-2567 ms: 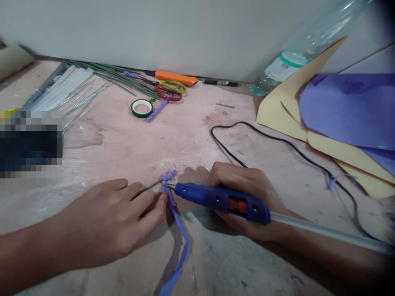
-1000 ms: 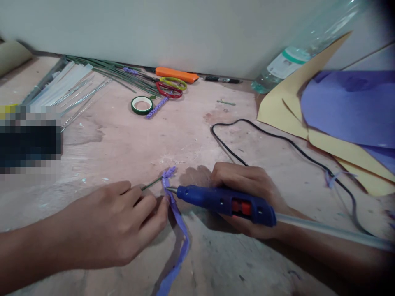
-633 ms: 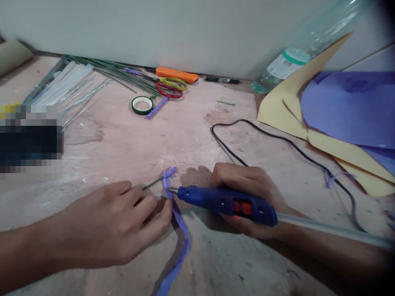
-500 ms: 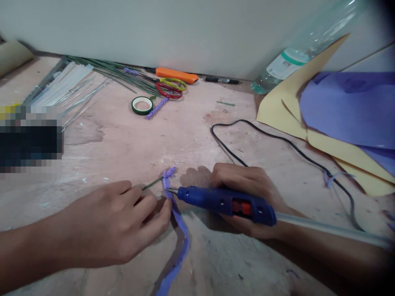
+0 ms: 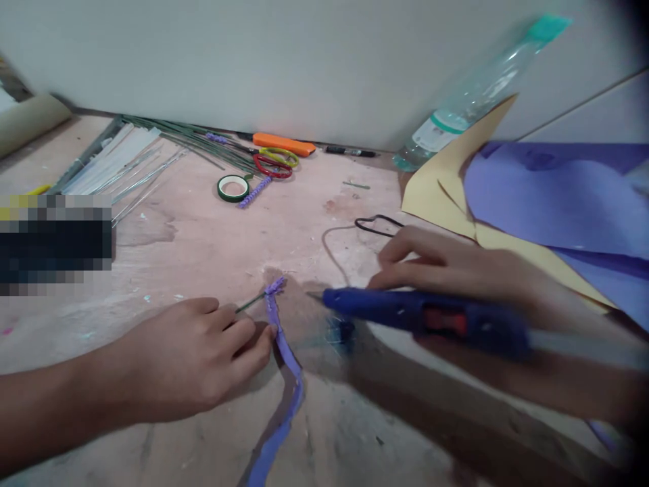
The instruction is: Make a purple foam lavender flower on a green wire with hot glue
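Note:
My left hand (image 5: 197,358) rests on the table, closed on a thin green wire stem (image 5: 249,302). Purple paper is wound around the stem's far end as a small frilled tip (image 5: 275,285). From that tip a long purple paper strip (image 5: 289,358) hangs towards me, passing by my left fingertips. My right hand (image 5: 430,260) grips a blue hot glue gun (image 5: 385,304), blurred by motion, its nozzle pointing left and apart from the strip. A clear glue stick (image 5: 568,338) runs out of the gun's back end.
At the back lie green wires (image 5: 187,135), clear glue sticks (image 5: 111,159), scissors (image 5: 274,162), an orange cutter (image 5: 284,144), green tape (image 5: 233,188) and a pen (image 5: 349,151). A plastic bottle (image 5: 441,132) leans right, behind yellow (image 5: 430,182) and purple paper (image 5: 547,196). The gun's black cord (image 5: 378,219) loops nearby.
The glue gun in my right hand has moved right, its nozzle off the purple strip. My left hand has stayed nearly in place on the stem. The camera view has shifted slightly.

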Tool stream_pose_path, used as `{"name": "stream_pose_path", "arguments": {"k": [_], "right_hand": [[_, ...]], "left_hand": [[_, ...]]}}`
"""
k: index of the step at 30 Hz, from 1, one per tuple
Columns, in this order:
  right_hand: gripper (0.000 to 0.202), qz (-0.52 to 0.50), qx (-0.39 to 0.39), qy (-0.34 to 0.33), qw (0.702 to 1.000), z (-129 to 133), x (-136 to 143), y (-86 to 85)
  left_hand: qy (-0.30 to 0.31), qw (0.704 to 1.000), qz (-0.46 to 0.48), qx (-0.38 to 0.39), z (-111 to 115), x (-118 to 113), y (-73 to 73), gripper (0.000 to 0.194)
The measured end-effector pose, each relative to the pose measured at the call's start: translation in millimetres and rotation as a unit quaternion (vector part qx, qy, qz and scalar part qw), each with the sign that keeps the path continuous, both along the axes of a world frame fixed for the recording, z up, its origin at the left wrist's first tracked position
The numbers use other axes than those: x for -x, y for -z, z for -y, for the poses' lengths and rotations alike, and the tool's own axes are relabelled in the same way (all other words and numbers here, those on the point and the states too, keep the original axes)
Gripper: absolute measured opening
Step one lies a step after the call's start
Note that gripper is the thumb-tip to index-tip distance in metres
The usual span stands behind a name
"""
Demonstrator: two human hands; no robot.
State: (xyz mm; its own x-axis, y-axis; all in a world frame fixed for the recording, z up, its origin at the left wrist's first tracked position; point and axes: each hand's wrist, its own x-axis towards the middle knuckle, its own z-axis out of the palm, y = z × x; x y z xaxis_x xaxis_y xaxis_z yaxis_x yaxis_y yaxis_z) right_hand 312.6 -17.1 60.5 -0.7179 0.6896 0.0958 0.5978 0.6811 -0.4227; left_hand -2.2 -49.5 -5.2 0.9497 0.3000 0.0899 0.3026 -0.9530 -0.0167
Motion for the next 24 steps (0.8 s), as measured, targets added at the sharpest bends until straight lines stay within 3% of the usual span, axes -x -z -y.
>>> {"name": "stream_pose_path", "arguments": {"k": [3, 6, 10, 12, 14, 16, 19, 22, 24], "right_hand": [[0.012, 0.051, -0.069, 0.023, 0.996, -13.6, -39.4, -1.3], [0.020, 0.130, -0.124, 0.057, 0.982, -26.1, -78.1, 12.4], [0.028, 0.192, -0.144, 0.058, 0.969, -33.2, -96.7, 30.2], [0.027, 0.168, -0.157, 0.055, 0.972, -31.3, -81.3, 33.0], [0.020, 0.080, -0.138, 0.047, 0.986, -27.3, -50.5, 35.6], [0.016, -0.012, -0.092, -0.014, 0.996, -23.9, -12.6, 41.7], [0.018, -0.018, -0.120, -0.072, 0.990, -24.2, 35.3, 55.1], [0.019, 0.011, -0.165, -0.126, 0.978, -33.1, 54.0, 59.4], [0.019, -0.019, -0.131, -0.114, 0.985, -44.3, 48.7, 53.1]], "left_hand": [[0.000, 1.000, 0.004, -0.010, 0.4, 0.8, 2.6, 0.033], [-0.003, 1.000, 0.010, -0.010, 0.6, 1.5, 4.7, 0.033], [-0.009, 1.000, 0.005, -0.006, 0.4, 1.9, 5.9, 0.034], [-0.007, 1.000, 0.006, -0.003, 0.3, 1.6, 5.8, 0.034], [-0.006, 1.000, 0.010, -0.003, -0.1, 1.1, 5.4, 0.033], [-0.008, 1.000, 0.011, -0.005, -0.7, 0.4, 5.0, 0.030], [-0.013, 1.000, 0.002, 0.005, -2.4, 0.0, 4.9, 0.028], [-0.012, 1.000, 0.005, 0.020, -4.5, 0.4, 5.5, 0.031], [-0.009, 1.000, 0.011, 0.025, -5.7, 0.4, 6.0, 0.031]]}}
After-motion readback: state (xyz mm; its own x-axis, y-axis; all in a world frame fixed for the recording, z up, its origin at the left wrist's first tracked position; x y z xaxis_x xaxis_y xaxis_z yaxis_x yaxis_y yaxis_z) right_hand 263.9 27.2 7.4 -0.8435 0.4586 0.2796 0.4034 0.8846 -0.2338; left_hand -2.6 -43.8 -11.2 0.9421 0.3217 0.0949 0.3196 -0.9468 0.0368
